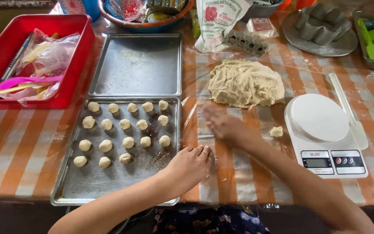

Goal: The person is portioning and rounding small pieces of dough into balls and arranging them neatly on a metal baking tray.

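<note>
My left hand (190, 164) rests palm down on the striped tablecloth beside the near baking tray (109, 186), fingers together, holding nothing visible. My right hand (226, 128) is blurred, hovering over the cloth just below the big mound of pale dough (245, 83); whether it holds dough I cannot tell. Several small dough balls (124, 128) sit in rows on the near tray. A small dough scrap (276, 131) lies between my right hand and the white kitchen scale (323, 134).
An empty metal tray (137, 65) lies behind the near one. A red basket (31, 58) with bags and utensils is at far left. A flour bag (216, 21), a bowl of packets (146, 15), metal moulds on a plate (321, 28) and a white spatula (347, 110) stand around.
</note>
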